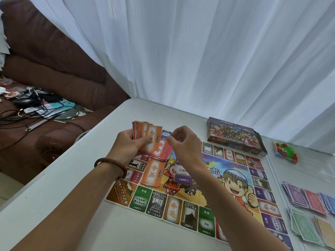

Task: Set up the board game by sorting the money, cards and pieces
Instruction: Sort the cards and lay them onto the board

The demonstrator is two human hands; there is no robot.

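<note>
Orange cards (pixel 147 135) are held fanned in the grip of the left hand (pixel 126 144) over the far-left part of the board (pixel 157 201), probably so they can be read for sorting. The grip of the right hand (pixel 184 142) is curled beside them, and what it holds cannot be told.

1. We are stretching both bare forearms forward and inward, the left forearm (pixel 72 196) coming from the lower left and the right forearm (pixel 224 200) from the lower right.
2. We are holding our left hand (pixel 126 144) palm up, its fingers curling round a fan of cards (pixel 147 136) and its thumb pressing on the fan's face.
3. We are raising our right hand (pixel 183 144) just beside the left, back of the hand upward and wrist bent.
4. We are curling the right fingers (pixel 178 132), bringing thumb and forefinger together at the cards' edge; whether they are pinching a card is unclear.
</note>
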